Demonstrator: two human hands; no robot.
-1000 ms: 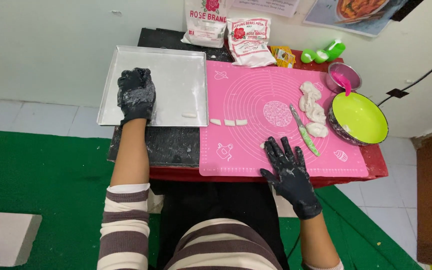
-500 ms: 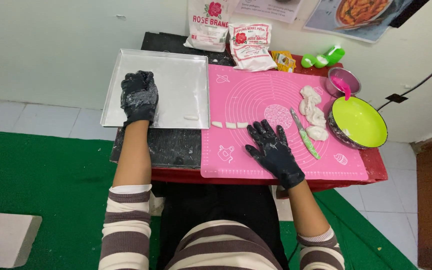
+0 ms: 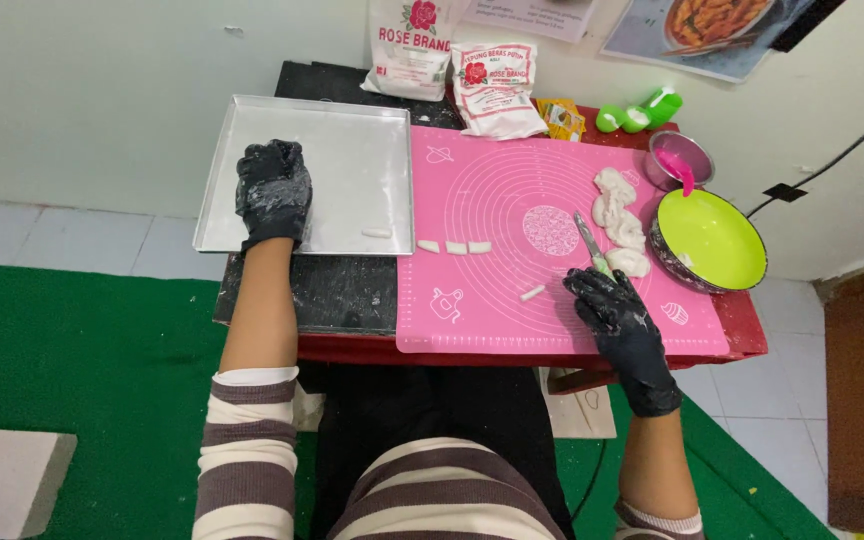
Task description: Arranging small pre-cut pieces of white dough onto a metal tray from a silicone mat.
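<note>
soft, sticky small white dough piece (image 3: pixel 532 293); best pinched lightly at mid-length. right hand (image 3: pixel 612 305) open just beside; left hand (image 3: pixel 272 190) curled on the silver metal tray (image 3: pixel 352 140), holding nothing seen.

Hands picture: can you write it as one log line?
left hand: on metal tray | right hand: on pink mat, by knife | dough piece: on mat

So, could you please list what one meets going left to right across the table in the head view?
Metal tray under the left hand → pink mat → knife → right hand → green bowl.
</note>
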